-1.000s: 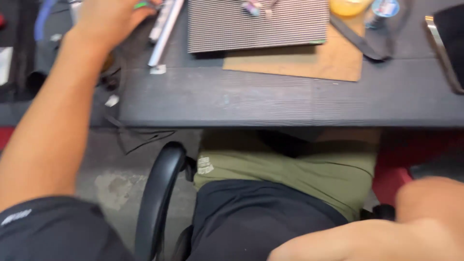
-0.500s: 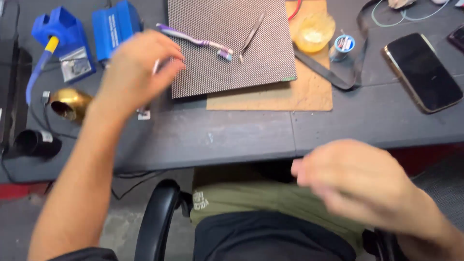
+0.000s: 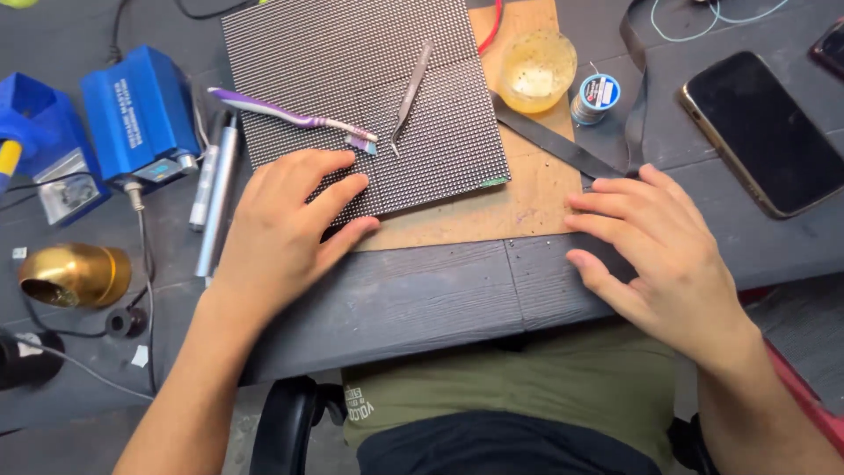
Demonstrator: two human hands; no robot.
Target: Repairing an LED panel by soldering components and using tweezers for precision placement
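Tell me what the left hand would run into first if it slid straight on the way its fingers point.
The left hand lies flat with its fingers already on the corner of the dotted grey panel. Going on up and to the right, it would probably first meet the head of the purple toothbrush, then the tweezers.

Phone: dark, far right of the desk.
Solder spool: beside yellow cup.
Blue station: left.
Brass holder: left edge.

Both hands flat, palms down, fingers spread: left hand, right hand; seemingly holding nothing.
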